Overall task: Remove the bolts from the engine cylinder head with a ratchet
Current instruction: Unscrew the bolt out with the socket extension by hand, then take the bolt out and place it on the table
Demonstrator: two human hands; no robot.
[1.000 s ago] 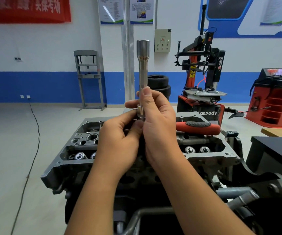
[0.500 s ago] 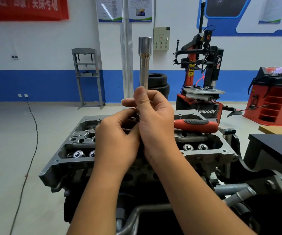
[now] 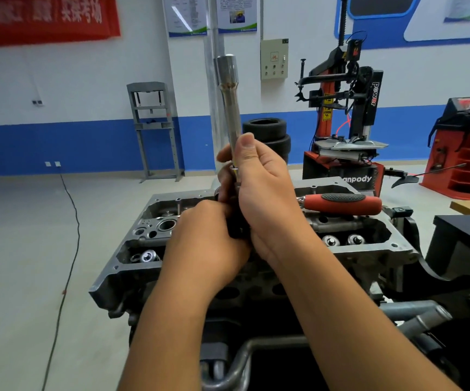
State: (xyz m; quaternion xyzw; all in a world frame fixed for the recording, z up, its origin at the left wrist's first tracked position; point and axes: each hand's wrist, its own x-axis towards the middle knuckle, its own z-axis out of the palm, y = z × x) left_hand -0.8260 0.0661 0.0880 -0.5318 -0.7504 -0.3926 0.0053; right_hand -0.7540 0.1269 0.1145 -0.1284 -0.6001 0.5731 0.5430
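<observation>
A long chrome socket extension [image 3: 230, 103] points upward above the grey engine cylinder head [image 3: 369, 244]. My right hand [image 3: 259, 198] grips its lower shaft, thumb pressed against the metal. My left hand [image 3: 208, 244] is curled round the dark ratchet head below it, which is mostly hidden between my hands. The ratchet's red and black handle [image 3: 341, 204] sticks out to the right over the cylinder head. Valve springs [image 3: 341, 239] show in the head's open bays. No bolt is plainly visible.
The engine sits on a stand with grey pipes [image 3: 414, 314] at the lower right. A black table [image 3: 465, 235] is at the right. A cable [image 3: 70, 249] runs across the floor at the left. A tire changer [image 3: 346, 122] and stacked tires [image 3: 267, 134] stand behind.
The extension has tilted slightly, its top leaning left. My left hand has slid lower, under my right hand, and both hands stay on the tool.
</observation>
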